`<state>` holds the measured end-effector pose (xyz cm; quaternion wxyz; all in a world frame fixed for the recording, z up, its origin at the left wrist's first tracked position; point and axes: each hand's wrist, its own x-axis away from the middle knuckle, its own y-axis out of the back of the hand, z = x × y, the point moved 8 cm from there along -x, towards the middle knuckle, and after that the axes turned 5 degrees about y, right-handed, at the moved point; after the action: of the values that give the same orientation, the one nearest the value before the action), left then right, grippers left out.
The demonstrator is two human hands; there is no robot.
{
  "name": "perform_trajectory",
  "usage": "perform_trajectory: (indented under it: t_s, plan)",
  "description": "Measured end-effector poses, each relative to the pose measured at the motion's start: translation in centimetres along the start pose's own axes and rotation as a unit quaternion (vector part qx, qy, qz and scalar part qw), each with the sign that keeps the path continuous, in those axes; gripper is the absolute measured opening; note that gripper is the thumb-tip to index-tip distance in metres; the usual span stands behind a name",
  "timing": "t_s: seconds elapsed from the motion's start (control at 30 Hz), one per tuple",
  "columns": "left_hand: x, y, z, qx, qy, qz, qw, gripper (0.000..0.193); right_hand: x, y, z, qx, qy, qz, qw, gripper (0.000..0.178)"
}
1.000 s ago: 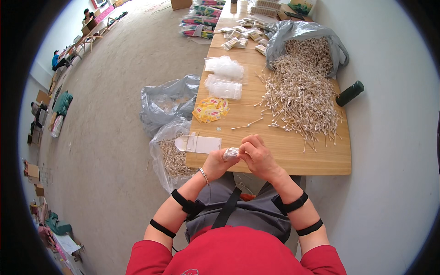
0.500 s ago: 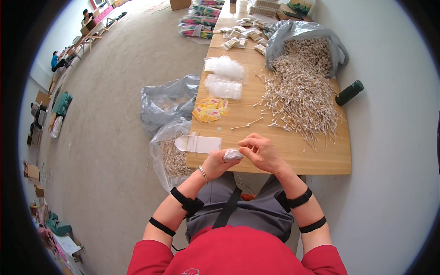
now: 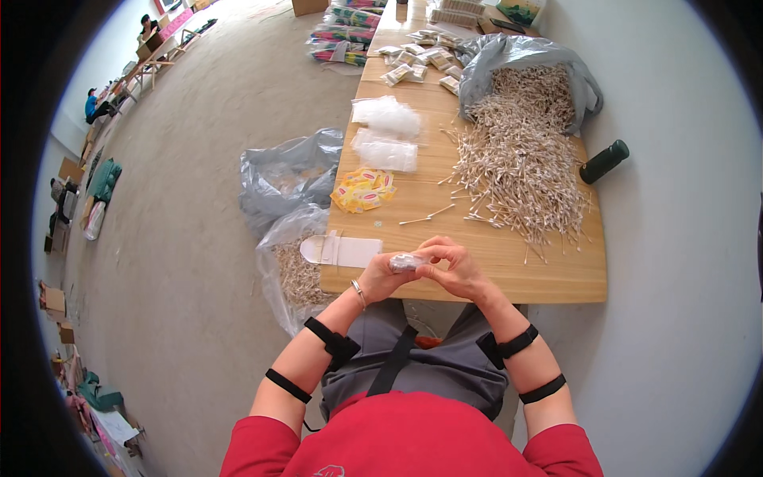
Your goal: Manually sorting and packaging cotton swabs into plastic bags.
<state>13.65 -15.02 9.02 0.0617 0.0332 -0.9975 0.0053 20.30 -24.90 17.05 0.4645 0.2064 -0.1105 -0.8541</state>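
Observation:
Close to the table's near edge, my left hand (image 3: pixel 380 278) is closed around a small clear plastic bag (image 3: pixel 406 262) with a whitish bundle inside, seemingly cotton swabs. The fingers of my right hand (image 3: pixel 453 270) pinch the bag's right end, so the two hands almost meet. Just left of them lies a white plastic holder (image 3: pixel 356 252) with a rounded end. Beyond it are yellow-and-white paper labels (image 3: pixel 366 191) in a loose pile. Loose cotton swabs (image 3: pixel 517 171) spill in a big heap from a grey plastic bag (image 3: pixel 590 83) at the right.
Stacks of clear empty bags (image 3: pixel 387 149) lie past the labels, with filled packets (image 3: pixel 417 60) farther back. A dark green bottle (image 3: pixel 605 161) stands by the right wall. Plastic sacks (image 3: pixel 290 187) sit on the floor left of the table (image 3: pixel 469 286). Other people are far left.
My right hand has come down onto the bag's end and grips it with its fingers. My left hand has shifted slightly right and up with the bag.

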Motion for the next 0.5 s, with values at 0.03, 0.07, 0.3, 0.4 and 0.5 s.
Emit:
perform_trajectory:
  t_s: [0.03, 0.07, 0.3, 0.4, 0.5]
  plan:
    - [-0.4, -0.1, 0.5, 0.001, 0.000, 0.002, 1.000, 0.024, 0.4, 0.1, -1.1, -0.004, 0.003, -0.013, 1.000, 0.017]
    - [-0.8, 0.0, 1.3, -0.033, 0.023, -0.006, 0.999, 0.025, 0.6, 0.1, -1.9, -0.009, 0.007, -0.025, 1.000, 0.017]
    - [-1.3, 1.4, 2.5, 0.028, -0.012, -0.114, 0.993, 0.025, 2.6, -0.2, -6.8, -0.061, -0.074, -0.137, 0.986, 0.010]
    - [-1.3, 0.7, 2.9, 0.038, 0.059, -0.097, 0.993, 0.020, 3.1, -0.6, -8.0, -0.082, -0.101, -0.110, 0.985, 0.007]
    - [-1.0, 0.6, 3.4, 0.089, 0.018, -0.115, 0.989, 0.015, 3.1, -1.2, -7.8, -0.064, -0.082, -0.108, 0.989, 0.005]
